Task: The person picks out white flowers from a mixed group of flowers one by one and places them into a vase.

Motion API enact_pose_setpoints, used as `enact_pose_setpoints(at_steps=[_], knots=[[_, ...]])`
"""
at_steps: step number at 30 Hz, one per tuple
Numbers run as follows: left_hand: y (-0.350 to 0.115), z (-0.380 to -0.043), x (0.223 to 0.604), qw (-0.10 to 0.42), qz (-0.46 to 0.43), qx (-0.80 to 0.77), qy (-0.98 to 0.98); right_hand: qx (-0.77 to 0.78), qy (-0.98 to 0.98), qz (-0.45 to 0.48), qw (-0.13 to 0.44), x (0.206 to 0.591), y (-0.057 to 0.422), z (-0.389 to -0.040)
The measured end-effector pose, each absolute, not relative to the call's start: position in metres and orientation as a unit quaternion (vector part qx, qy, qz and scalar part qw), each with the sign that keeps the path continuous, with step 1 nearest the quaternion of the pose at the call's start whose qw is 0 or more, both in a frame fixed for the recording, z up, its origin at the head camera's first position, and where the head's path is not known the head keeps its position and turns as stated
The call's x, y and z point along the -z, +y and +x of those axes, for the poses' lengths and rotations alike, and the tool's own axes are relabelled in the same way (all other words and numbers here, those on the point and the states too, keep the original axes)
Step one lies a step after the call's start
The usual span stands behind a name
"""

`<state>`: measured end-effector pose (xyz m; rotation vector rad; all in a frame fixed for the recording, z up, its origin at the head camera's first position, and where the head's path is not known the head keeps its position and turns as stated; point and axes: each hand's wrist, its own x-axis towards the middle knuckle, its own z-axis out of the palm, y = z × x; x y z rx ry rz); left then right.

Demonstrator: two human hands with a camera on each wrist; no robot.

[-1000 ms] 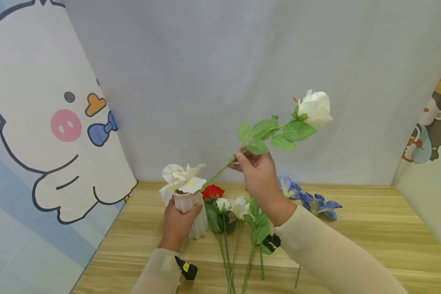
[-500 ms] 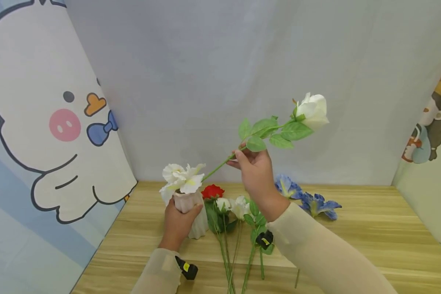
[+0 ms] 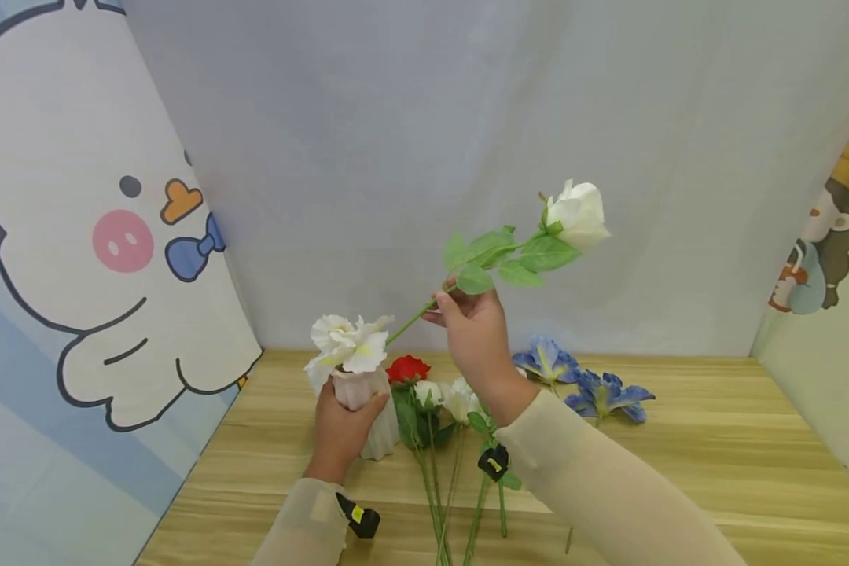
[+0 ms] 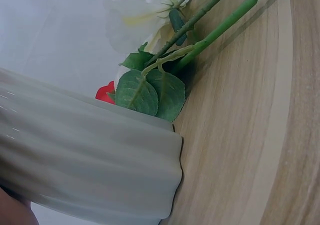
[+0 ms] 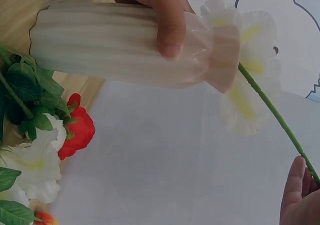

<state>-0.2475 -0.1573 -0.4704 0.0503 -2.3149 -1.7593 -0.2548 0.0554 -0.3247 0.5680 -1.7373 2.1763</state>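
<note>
My left hand [image 3: 344, 431] grips the neck of a pale fluted vase [image 3: 380, 432] that stands upright on the table. A white iris-like flower [image 3: 350, 343] with yellow markings blooms out of the vase's mouth. Between thumb and fingers, my right hand [image 3: 477, 334] pinches the green stem of a white rose [image 3: 576, 216], its bloom slanting up to the right. In the right wrist view the rose's stem [image 5: 272, 110] reaches the rim of the vase [image 5: 125, 45]; whether its end is inside cannot be made out. The left wrist view shows mainly the vase's side [image 4: 90, 155].
Right of the vase lie a red flower [image 3: 407, 369], white flowers [image 3: 460, 399] and leafy green stems pointing toward me. Blue flowers [image 3: 608, 395] rest farther right on the wooden table [image 3: 714, 456]. A grey backdrop [image 3: 396, 157] rises behind the table.
My right hand has moved left and slightly down, carrying the white rose closer to the vase. My left hand has stayed on the vase.
</note>
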Motion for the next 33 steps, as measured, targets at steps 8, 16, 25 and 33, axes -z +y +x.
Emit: enact_pose_setpoints(at_steps=[8,16,25,33], knots=[[-0.157,-0.245,0.465,0.109,0.014,0.618,-0.778,-0.761,-0.606,0.183,0.142,0.33,0.045,-0.255],[-0.155,-0.244,0.468,0.147,-0.016,0.63,-0.763,-0.748,-0.626,0.176,0.132,0.334,0.034,-0.251],[-0.154,-0.245,0.472,0.151,-0.007,0.623,-0.768,-0.752,-0.624,0.179,0.112,0.336,0.031,-0.243],[-0.154,-0.245,0.47,0.158,-0.012,0.625,-0.764,-0.751,-0.62,0.188,0.124,0.351,0.028,-0.248]])
